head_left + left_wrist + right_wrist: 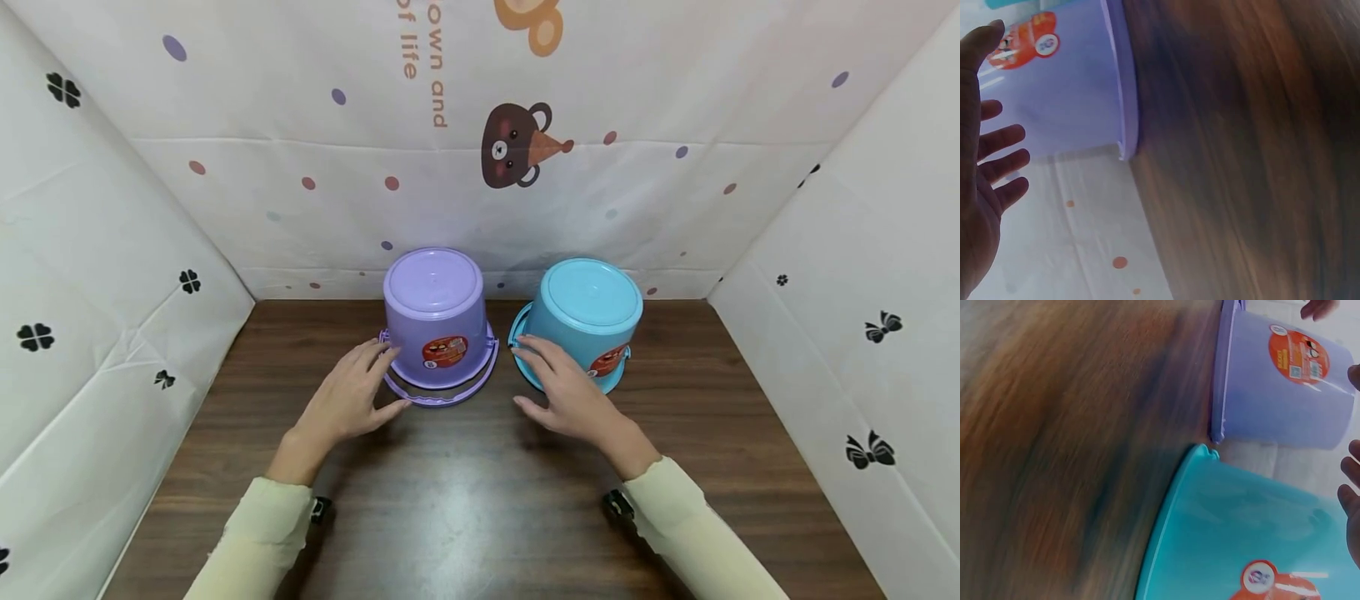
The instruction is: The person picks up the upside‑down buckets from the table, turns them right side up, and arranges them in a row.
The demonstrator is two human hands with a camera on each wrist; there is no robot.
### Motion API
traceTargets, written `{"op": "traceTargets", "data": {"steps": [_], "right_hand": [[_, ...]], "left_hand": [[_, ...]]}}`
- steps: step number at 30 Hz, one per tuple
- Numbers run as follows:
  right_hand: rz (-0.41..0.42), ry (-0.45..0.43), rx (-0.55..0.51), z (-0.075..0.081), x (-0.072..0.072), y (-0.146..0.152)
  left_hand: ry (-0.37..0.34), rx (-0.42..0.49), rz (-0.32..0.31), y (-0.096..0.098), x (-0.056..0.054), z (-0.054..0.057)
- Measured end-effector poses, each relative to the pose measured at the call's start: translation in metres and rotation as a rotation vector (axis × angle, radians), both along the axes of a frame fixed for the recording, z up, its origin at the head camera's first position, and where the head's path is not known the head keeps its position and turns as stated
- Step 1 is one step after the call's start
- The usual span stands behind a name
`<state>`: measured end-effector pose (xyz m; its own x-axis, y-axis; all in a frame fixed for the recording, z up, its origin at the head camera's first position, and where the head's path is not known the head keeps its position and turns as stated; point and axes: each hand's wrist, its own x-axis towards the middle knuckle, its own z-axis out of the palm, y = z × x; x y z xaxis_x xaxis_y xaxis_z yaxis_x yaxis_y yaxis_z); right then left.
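Observation:
A purple bucket (433, 329) with an orange-red label stands upside down on the table, its base upward and its handle lying around the rim on the near side. To its right a turquoise bucket (576, 335), also upturned, carries a similar label. My left hand (347, 393) is at the purple bucket's near left, fingers spread and slightly bent, gripping nothing. Beside the turquoise bucket's near left side is my right hand (566, 390), its fingers loosely extended. In the left wrist view the fingers (1004, 137) appear apart from the purple bucket's wall; contact in the head view is uncertain.
A dark wood-grain table (450, 500) lies beneath both buckets. White printed sheeting (300, 225) rises right behind them, and similar sheets (97, 333) (847, 333) border the left and right sides.

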<state>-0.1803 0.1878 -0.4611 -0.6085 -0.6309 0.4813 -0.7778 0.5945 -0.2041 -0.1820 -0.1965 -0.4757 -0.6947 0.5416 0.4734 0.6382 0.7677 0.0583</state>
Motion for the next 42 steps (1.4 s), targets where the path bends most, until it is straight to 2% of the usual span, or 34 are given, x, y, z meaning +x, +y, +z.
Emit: {"op": "traceTargets", "data": {"steps": [8,16,21,24,30,42], "right_hand": [[-0.015,-0.049,0.090,-0.009,-0.018,-0.015],[-0.060,-0.136,0.188,-0.020,-0.034,-0.026],[-0.055,-0.127,0.237,-0.025,-0.044,-0.035],[-0.060,-0.090,0.287,-0.026,-0.050,-0.039],[-0.091,0.006,0.482,-0.024,-0.057,-0.051],[-0.168,-0.133,0.627,-0.029,-0.071,-0.064]], "left_hand": [[-0.036,-0.015,0.004,-0.015,-0.015,-0.010],[-0.183,-0.034,0.047,-0.029,-0.033,-0.021],[-0.254,-0.022,0.069,-0.035,-0.044,-0.025],[-0.242,-0.048,0.055,-0.036,-0.052,-0.026],[-0.191,-0.099,-0.003,-0.038,-0.068,-0.027],[-0.223,-0.131,-0.044,-0.036,-0.088,-0.033]]}}
